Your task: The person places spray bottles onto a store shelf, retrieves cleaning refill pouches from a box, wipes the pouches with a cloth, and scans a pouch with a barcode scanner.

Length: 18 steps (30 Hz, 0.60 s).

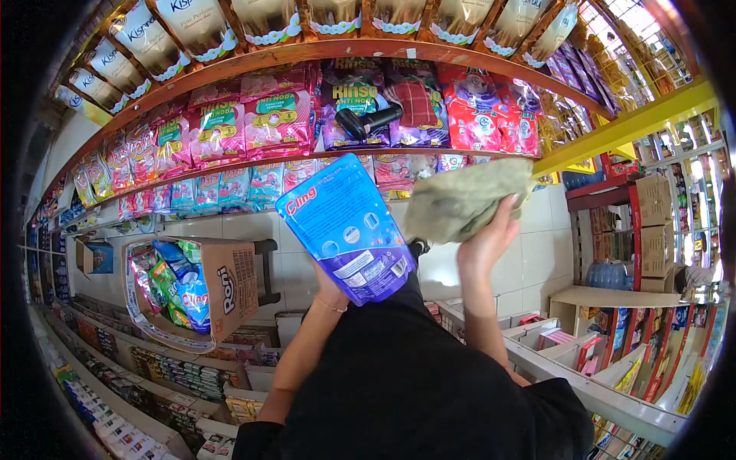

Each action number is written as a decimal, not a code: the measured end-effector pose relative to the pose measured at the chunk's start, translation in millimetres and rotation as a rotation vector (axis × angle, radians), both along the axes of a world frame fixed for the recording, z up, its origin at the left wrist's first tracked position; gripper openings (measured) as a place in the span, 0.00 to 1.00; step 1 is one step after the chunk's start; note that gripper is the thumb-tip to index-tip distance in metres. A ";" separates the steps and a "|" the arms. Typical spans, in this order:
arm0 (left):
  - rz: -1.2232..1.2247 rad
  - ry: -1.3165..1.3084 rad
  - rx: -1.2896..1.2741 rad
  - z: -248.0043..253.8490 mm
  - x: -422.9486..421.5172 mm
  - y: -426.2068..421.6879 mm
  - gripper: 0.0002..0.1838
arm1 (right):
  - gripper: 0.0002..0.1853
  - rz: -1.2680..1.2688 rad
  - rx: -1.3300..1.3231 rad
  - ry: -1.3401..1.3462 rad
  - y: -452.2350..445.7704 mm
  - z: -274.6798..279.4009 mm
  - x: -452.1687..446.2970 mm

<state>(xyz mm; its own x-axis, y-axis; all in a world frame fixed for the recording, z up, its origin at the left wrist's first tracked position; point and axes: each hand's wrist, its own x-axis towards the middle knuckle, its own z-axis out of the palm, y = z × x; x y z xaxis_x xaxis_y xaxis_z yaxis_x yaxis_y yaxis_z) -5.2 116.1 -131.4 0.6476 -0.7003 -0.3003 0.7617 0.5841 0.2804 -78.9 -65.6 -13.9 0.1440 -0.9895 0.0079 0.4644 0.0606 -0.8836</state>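
Note:
In my left hand [331,291] is a blue and purple Cling refill pouch [345,230], tilted, with its printed back toward me. The fingers of that hand are mostly hidden behind the pouch. A folded grey-green cloth [464,201] is gripped by my right hand [492,236], just to the right of the pouch. The cloth looks slightly blurred. Whether it touches the pouch, I cannot tell.
Ahead, a shelf of Rinso detergent bags [280,115] carries a black handheld scanner [368,121] and a red checked cloth [412,103]. Kispray pouches [195,29] line the shelf above. A cardboard box [234,287] of pouches stands left. A yellow beam [636,126] crosses at right.

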 end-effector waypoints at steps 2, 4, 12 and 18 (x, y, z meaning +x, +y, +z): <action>-0.087 -0.018 -0.089 23.1 1.8 -4.9 0.43 | 0.17 0.176 -0.132 0.126 -15.0 -1.6 -2.6; -0.160 0.015 -0.119 28.8 -0.5 -8.9 0.43 | 0.14 0.398 -0.329 0.351 -17.7 -7.1 -0.8; -0.026 -0.012 0.013 12.7 -10.3 -4.9 0.36 | 0.25 0.967 -1.085 0.828 41.9 -31.0 45.0; -0.002 0.035 -0.045 12.9 -2.6 2.2 0.37 | 0.26 1.206 -1.044 0.734 39.2 -20.3 9.6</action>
